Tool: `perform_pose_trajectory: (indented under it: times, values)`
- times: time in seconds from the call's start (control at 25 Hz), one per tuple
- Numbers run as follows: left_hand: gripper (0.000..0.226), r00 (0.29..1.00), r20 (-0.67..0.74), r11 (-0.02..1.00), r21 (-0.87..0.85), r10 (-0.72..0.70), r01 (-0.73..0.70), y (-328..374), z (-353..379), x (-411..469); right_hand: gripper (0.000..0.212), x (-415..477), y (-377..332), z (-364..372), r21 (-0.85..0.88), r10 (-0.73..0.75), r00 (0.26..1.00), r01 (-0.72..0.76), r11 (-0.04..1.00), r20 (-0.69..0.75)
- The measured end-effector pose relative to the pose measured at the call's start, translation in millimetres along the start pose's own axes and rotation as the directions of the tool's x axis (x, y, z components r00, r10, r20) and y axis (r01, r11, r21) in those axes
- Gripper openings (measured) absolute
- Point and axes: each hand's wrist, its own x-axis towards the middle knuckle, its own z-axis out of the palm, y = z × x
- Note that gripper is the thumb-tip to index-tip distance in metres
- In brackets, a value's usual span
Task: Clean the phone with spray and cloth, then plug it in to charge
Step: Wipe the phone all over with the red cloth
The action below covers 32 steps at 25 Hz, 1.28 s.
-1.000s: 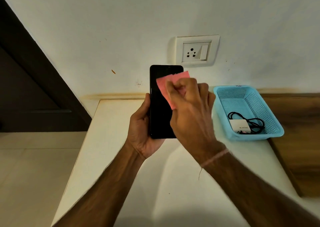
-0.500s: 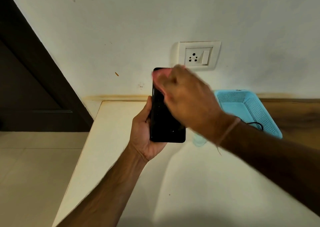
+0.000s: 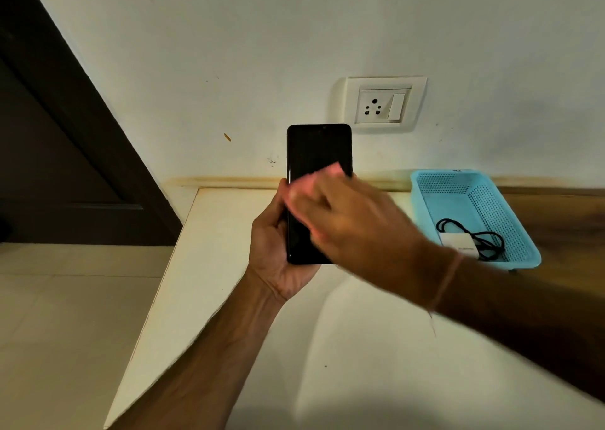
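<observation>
My left hand (image 3: 273, 252) holds a black phone (image 3: 317, 149) upright above the cream table, screen toward me. My right hand (image 3: 353, 220), blurred by motion, presses a pink cloth (image 3: 330, 171) against the middle of the screen and covers the phone's lower half. Only a pink edge of the cloth shows above my fingers. A white charger (image 3: 460, 244) with a coiled black cable (image 3: 484, 238) lies in the light blue basket (image 3: 458, 184) to the right. The wall socket (image 3: 383, 105) with its switch is just above the phone. No spray bottle is visible.
The cream table (image 3: 212, 282) ends at a slanted left edge over pale floor tiles (image 3: 65, 315). A dark door (image 3: 49, 151) stands at the far left. A wooden surface (image 3: 563, 220) lies right of the basket.
My right hand swept the cloth from the phone's top down to its middle. The basket with charger, hidden behind my arm half a second ago, is in full view again. The phone stays held upright.
</observation>
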Motion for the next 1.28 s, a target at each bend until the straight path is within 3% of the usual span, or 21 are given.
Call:
perform_pose_trajectory:
  times: [0.12, 0.24, 0.32, 0.44, 0.52, 0.64, 0.72, 0.8, 0.84, 0.96, 1.04, 1.2, 1.28]
  values:
    - [0.063, 1.0, 0.021, 1.0, -0.005, -0.013, 0.013, -0.9, 2.7, 2.1, 0.033, -23.5, 13.3, -4.1, 0.058, -0.094, 0.995, 0.092, 0.994, 0.018]
    - [0.05, 1.0, 0.022, 1.0, -0.017, -0.011, 0.011, -6.6, 0.1, 0.6, 0.036, 4.5, 41.7, -15.1, 0.029, 0.109, 0.989, -0.107, 0.994, -0.098]
    - [0.047, 1.0, 0.016, 1.0, 0.006, 0.003, -0.003, -8.5, 1.6, -0.5, 0.037, 16.1, 29.1, -12.2, 0.034, 0.152, 0.979, -0.149, 0.988, -0.137]
    - [0.06, 1.0, -0.003, 1.0, 0.007, -0.013, 0.013, -5.6, 3.1, 0.4, 0.037, -7.5, -2.4, -1.4, 0.057, -0.02, 1.0, 0.02, 0.998, -0.001]
    - [0.068, 1.0, 0.003, 1.0, 0.01, -0.025, 0.025, -5.5, 4.8, 1.0, 0.033, -25.9, -4.5, -6.8, 0.158, -0.044, 0.997, 0.034, 0.987, 0.059]
    - [0.06, 1.0, -0.01, 1.0, 0.002, -0.011, 0.011, -7.1, 2.7, 1.5, 0.028, -25.1, 13.0, -19.1, 0.43, 0.16, 0.986, -0.123, 0.894, -0.049]
    - [0.054, 0.999, -0.044, 1.0, 0.009, 0.018, -0.017, -8.2, 1.9, 0.5, 0.024, -18.6, 25.7, -24.0, 0.614, 0.434, 0.887, -0.254, 0.747, -0.16]
    - [0.052, 0.998, -0.061, 0.999, 0.006, 0.035, -0.035, -7.7, 4.1, -0.4, 0.029, -13.5, 25.1, -18.4, 0.701, 0.618, 0.776, -0.368, 0.611, -0.131]
    - [0.052, 0.997, -0.062, 0.999, -0.003, 0.036, -0.036, -7.5, 5.5, -0.6, 0.033, -15.2, 20.6, -13.0, 0.676, 0.63, 0.762, -0.389, 0.626, -0.145]
    - [0.054, 0.995, -0.095, 1.0, -0.007, 0.027, -0.028, -5.6, 7.6, -2.7, 0.026, -27.0, 8.4, 7.7, 0.446, 0.459, 0.844, -0.31, 0.84, -0.277]
    - [0.055, 0.994, -0.106, 1.0, 0.0, 0.02, -0.02, -3.8, 7.2, -3.1, 0.032, -36.2, 9.9, 14.9, 0.414, 0.417, 0.883, -0.304, 0.858, -0.215]
    - [0.056, 0.994, -0.112, 1.0, -0.012, 0.015, -0.017, -3.9, 6.9, -2.7, 0.077, -53.9, 16.4, 16.6, 0.334, 0.267, 0.963, -0.245, 0.91, -0.022]
    - [0.055, 0.996, -0.09, 0.999, -0.037, 0.017, -0.02, -5.4, 6.6, -1.7, 0.068, -52.0, 20.6, 11.8, 0.273, 0.254, 0.967, -0.238, 0.932, -0.026]
